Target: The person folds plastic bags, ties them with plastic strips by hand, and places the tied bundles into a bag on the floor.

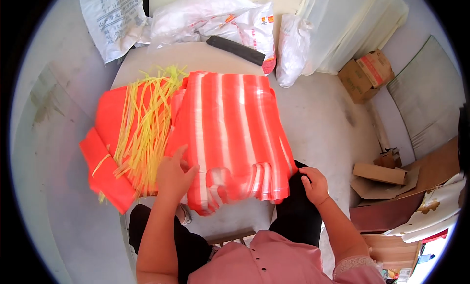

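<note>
In the head view there is one stack of red-and-white striped plastic bags [230,122] in the middle of the desk [164,53]; the layers lie too close together for me to count. To its left I see one bunch of yellow strips [147,122], many of them, spread loosely over a red sheet [110,110], and one folded red bundle [108,169] with a yellow tie around it. One dark bar [236,50] lies slantwise at the far side. Behind, one printed sack [115,22] stands at the left and one white bag [293,49] at the right, with a heap of white plastic between them that I can't count

The left hand [176,171] is open, its thumb and fingers spread, reaching onto the near left side of the stack and seeming to touch it. The right hand [314,185] is half curled by the near right corner, thumb a little apart from the fingers, with nothing visible in it; whether it touches the plastic I cannot tell

The stack's near edge is wavy and hangs towards the person's lap, between the knees. A bare strip of desk shows beyond the yellow strips, and open floor [318,117] runs on the right as far as the cardboard boxes [366,75]
</note>
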### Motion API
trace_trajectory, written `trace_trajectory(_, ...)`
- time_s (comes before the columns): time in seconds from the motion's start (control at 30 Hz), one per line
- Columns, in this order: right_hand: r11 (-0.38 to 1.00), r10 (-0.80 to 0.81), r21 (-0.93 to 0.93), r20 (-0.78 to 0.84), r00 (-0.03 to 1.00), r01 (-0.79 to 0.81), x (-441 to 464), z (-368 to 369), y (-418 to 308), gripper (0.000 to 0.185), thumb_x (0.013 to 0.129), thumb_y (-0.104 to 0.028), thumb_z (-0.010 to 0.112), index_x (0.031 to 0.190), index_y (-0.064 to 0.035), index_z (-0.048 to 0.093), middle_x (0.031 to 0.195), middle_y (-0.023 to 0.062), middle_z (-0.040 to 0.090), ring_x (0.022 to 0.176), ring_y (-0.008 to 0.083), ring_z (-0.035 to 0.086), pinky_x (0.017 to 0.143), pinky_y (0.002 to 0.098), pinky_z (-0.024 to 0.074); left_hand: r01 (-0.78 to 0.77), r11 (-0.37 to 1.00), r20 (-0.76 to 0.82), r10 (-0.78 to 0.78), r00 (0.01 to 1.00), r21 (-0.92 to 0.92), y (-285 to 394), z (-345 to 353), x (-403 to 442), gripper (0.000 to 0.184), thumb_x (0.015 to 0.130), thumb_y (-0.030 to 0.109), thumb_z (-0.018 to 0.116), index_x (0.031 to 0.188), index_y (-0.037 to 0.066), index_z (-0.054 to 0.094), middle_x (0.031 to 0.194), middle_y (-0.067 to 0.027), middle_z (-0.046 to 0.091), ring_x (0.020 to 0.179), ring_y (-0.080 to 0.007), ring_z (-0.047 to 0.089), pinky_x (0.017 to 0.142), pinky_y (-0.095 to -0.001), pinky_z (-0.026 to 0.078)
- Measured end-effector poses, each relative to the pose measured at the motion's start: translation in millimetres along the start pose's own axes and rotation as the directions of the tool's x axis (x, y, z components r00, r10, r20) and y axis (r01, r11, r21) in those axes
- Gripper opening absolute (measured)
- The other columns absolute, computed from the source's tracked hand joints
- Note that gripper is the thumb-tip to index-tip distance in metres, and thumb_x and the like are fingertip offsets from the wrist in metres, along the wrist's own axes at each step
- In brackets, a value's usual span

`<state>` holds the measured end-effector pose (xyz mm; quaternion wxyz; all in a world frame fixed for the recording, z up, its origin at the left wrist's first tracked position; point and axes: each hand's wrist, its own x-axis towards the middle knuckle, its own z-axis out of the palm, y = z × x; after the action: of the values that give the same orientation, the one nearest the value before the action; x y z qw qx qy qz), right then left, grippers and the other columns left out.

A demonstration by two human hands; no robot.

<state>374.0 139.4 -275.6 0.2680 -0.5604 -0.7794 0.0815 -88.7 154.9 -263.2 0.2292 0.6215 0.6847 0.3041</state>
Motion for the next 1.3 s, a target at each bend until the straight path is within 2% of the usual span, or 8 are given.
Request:
trace_trajectory(0.23, 0.941, -0.334, -0.041, 0.024, 0.942, 0.335, 8.4, 3.3, -35.0, 0.037, 0.077, -0.003, 0.077, 0.113, -0.0018, 0.071, 0.121, 0.0157, 0.071, 0.109, 0.0382, 0.067, 0.096, 0.0463, 0.0553, -0.037, 0.995, 0.067, 0.031, 0.997, 0.096, 14.8, 5.3, -30.3, 0.074, 0.081, 0.022, 0.085, 0.149, 0.013, 0.056, 0.085, -0.0146, 0.067, 0.087, -0.0322, 0.065, 0.081, -0.0467, 0.053)
trace_trajectory(0.33, 0.868, -0.495, 0.089, 0.078, 0.865, 0.488, 23.6, 25.4, -77.7, 0.049, 0.078, -0.008, 0.079, 0.125, -0.0019, 0.069, 0.133, 0.0167, 0.067, 0.119, 0.0404, 0.064, 0.099, 0.0488, 0.0534, 0.061, 0.995, 0.172, -0.047, 0.984, -0.073, 9.7, 6.3, -33.3, 0.076, 0.083, 0.02, 0.082, 0.153, 0.014, 0.052, 0.084, -0.0153, 0.066, 0.083, -0.0309, 0.066, 0.077, -0.0437, 0.053)
trace_trajectory(0.57, 0.929, -0.37, 0.14, 0.374, 0.85, 0.343, 59.3, 82.9, -127.0, 0.064, 0.082, -0.012, 0.08, 0.14, 0.004, 0.057, 0.154, 0.0214, 0.052, 0.146, 0.0398, 0.044, 0.119, 0.0511, 0.0378, 0.219, 0.938, 0.32, -0.128, 0.939, -0.268, 3.2, -9.0, -34.0, 0.081, 0.087, 0.014, 0.076, 0.16, 0.017, 0.041, 0.083, -0.0113, 0.065, 0.076, -0.024, 0.065, 0.076, -0.036, 0.053)
trace_trajectory(0.83, 0.92, -0.385, 0.22, 0.343, 0.857, 0.325, 67.5, 90.5, -123.8, 0.056, 0.084, -0.01, 0.078, 0.136, 0.0007, 0.06, 0.149, 0.0215, 0.056, 0.139, 0.0407, 0.051, 0.114, 0.0504, 0.0433, 0.321, 0.71, 0.415, -0.045, 0.909, -0.626, 0.2, -14.5, -31.2, 0.071, 0.093, -0.001, 0.065, 0.16, 0.007, 0.04, 0.084, 0.0006, 0.063, 0.074, -0.0058, 0.055, 0.067, -0.025, 0.047)
trace_trajectory(0.93, 0.919, -0.379, 0.232, 0.299, 0.876, 0.318, 63.8, 93.0, -121.3, 0.046, 0.084, -0.009, 0.078, 0.127, -0.0016, 0.063, 0.149, 0.0215, 0.056, 0.138, 0.0412, 0.052, 0.113, 0.049, 0.0442, 0.33, 0.7, 0.439, -0.026, 0.898, -0.633, 3.4, -17.6, -29.4, 0.064, 0.094, -0.002, 0.064, 0.155, 0.006, 0.046, 0.084, 0.002, 0.062, 0.072, -0.0039, 0.054, 0.064, -0.0227, 0.045)
trace_trajectory(1.07, 0.893, -0.447, 0.187, 0.249, 0.859, 0.41, 62.5, 101.0, -115.3, 0.04, 0.083, -0.011, 0.08, 0.118, -0.0031, 0.063, 0.148, 0.0219, 0.056, 0.137, 0.0414, 0.053, 0.112, 0.05, 0.0435, 0.404, 0.648, 0.536, 0.008, 0.844, -0.645, -8.6, -12.6, -26.4, 0.049, 0.098, -0.004, 0.06, 0.146, 0.005, 0.056, 0.098, -0.0016, 0.07, 0.088, -0.0072, 0.066, 0.08, -0.0259, 0.054)
trace_trajectory(1.27, 0.798, -0.598, 0.274, 0.249, 0.762, 0.537, 66.0, 73.8, -178.0, 0.053, 0.074, -0.019, 0.088, 0.12, -0.0114, 0.062, 0.144, 0.0171, 0.053, 0.131, 0.0418, 0.053, 0.105, 0.0546, 0.0444, 0.444, 0.562, 0.537, 0.0, 0.844, -0.698, -2.1, -11.9, -24.4, 0.039, 0.098, -0.004, 0.062, 0.136, 0.004, 0.063, 0.1, 0.0, 0.07, 0.086, -0.0054, 0.065, 0.078, -0.0228, 0.053)
trace_trajectory(1.3, 0.753, -0.643, 0.29, 0.135, 0.754, 0.59, 62.0, 76.9, -189.7, 0.053, 0.073, -0.023, 0.088, 0.118, -0.012, 0.062, 0.136, 0.0142, 0.054, 0.124, 0.0382, 0.056, 0.098, 0.0511, 0.0491, 0.448, 0.564, 0.538, -0.006, 0.843, -0.694, -0.2, -12.3, -23.5, 0.039, 0.098, -0.004, 0.063, 0.135, 0.004, 0.064, 0.1, 0.0001, 0.07, 0.086, -0.0054, 0.065, 0.077, -0.0224, 0.053)
